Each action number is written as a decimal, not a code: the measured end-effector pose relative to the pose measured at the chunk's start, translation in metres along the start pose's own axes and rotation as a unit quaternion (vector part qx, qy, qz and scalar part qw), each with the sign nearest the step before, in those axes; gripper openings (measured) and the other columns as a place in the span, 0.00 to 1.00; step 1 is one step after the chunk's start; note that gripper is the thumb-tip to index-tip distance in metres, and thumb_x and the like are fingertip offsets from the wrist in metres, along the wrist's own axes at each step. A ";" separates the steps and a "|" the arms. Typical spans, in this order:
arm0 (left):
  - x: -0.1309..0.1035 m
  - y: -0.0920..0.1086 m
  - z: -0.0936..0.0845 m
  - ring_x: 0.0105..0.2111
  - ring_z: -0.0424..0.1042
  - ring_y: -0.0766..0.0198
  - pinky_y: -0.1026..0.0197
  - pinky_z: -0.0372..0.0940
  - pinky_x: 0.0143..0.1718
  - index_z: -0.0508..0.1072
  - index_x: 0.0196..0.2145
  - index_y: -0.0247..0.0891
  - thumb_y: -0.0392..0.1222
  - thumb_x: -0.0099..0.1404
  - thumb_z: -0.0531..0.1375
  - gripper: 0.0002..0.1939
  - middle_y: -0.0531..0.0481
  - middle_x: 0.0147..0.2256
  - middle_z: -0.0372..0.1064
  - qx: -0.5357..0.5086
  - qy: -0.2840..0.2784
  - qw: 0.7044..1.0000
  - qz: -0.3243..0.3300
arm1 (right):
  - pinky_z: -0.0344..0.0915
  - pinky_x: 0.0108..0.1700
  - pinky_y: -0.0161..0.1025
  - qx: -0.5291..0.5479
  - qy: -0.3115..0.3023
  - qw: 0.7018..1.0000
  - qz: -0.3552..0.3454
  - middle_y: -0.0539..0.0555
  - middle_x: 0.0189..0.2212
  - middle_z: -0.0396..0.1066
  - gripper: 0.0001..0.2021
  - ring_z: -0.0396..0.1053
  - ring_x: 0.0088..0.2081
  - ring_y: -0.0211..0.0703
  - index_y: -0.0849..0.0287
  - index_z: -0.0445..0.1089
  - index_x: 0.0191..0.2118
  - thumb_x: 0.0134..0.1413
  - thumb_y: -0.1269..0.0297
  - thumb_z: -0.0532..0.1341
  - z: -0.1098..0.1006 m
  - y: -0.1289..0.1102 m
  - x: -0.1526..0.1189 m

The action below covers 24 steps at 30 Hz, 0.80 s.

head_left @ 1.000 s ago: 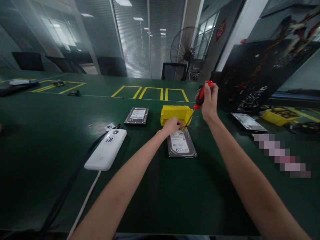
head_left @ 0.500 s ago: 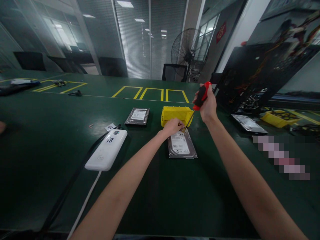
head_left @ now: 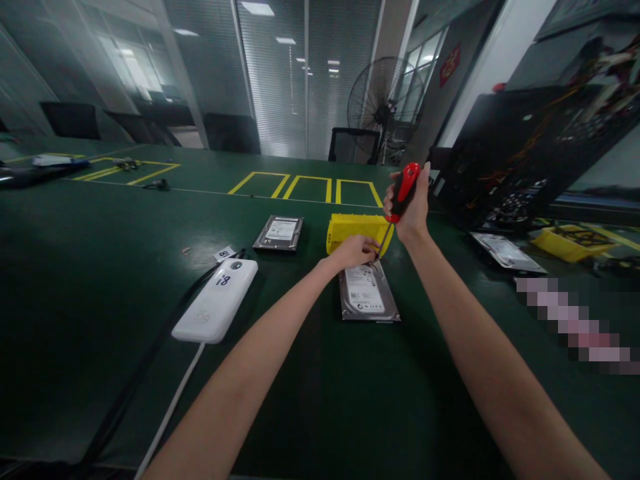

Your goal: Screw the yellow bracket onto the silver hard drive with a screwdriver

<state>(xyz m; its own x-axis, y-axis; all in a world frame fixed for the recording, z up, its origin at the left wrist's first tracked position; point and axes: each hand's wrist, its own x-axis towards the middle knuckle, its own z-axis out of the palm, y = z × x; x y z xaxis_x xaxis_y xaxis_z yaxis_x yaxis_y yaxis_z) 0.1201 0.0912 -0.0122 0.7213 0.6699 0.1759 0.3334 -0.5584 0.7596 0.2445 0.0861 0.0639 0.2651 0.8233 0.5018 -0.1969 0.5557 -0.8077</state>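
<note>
My right hand is wrapped round the red and black handle of a screwdriver. The shaft slants down to the far edge of a silver hard drive, which lies label up on the green table. My left hand rests at that same far edge, its fingers closed beside the screwdriver's tip; anything between them is too small to make out. A yellow bin stands directly behind the drive and my left hand.
A second hard drive lies to the left, with a white power bank and its cable nearer. At right are another drive, a yellow tray and a black computer case.
The view has shifted slightly, moving the scene a little to the right. The screwdriver is tilted a bit more upright in my right hand, and my left hand stays by the tip.
</note>
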 end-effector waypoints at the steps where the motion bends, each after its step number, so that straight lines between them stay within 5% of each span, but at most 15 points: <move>1: 0.000 0.000 -0.001 0.40 0.75 0.62 0.62 0.67 0.44 0.71 0.48 0.27 0.30 0.60 0.57 0.17 0.41 0.40 0.76 0.001 0.002 1.000 -0.001 | 0.52 0.14 0.32 0.001 0.004 1.000 -0.003 0.46 0.17 0.59 0.25 0.58 0.15 0.31 0.53 0.64 0.33 0.50 0.35 0.48 0.001 0.001 0.000; 6: -0.001 0.000 0.000 0.41 0.75 0.63 0.62 0.67 0.45 0.71 0.47 0.28 0.31 0.59 0.57 0.17 0.42 0.40 0.76 0.002 0.008 1.000 -0.011 | 0.48 0.15 0.30 -0.012 0.029 0.998 -0.045 0.43 0.19 0.60 0.17 0.57 0.15 0.30 0.51 0.60 0.32 0.48 0.44 0.60 0.005 0.004 -0.002; 13: 0.000 -0.004 0.001 0.41 0.74 0.61 0.60 0.67 0.46 0.72 0.46 0.28 0.31 0.58 0.58 0.17 0.42 0.40 0.76 -0.016 0.027 0.999 -0.010 | 0.47 0.13 0.33 0.012 -0.027 1.000 -0.002 0.46 0.17 0.56 0.29 0.53 0.13 0.29 0.55 0.66 0.31 0.48 0.32 0.48 0.000 0.001 0.001; 24: 0.005 -0.015 0.007 0.43 0.74 0.64 0.62 0.66 0.48 0.70 0.49 0.28 0.27 0.59 0.53 0.19 0.43 0.42 0.75 -0.019 -0.006 1.000 0.009 | 0.53 0.16 0.34 -0.039 -0.026 0.999 -0.026 0.49 0.19 0.63 0.29 0.59 0.16 0.32 0.52 0.64 0.31 0.45 0.30 0.47 -0.008 -0.001 0.003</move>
<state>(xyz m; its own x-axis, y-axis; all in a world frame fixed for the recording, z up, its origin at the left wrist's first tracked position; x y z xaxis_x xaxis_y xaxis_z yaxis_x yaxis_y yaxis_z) 0.1234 0.0996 -0.0267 0.7345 0.6536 0.1827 0.2973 -0.5520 0.7791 0.2534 0.0873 0.0634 0.2242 0.7996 0.5571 -0.1103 0.5888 -0.8007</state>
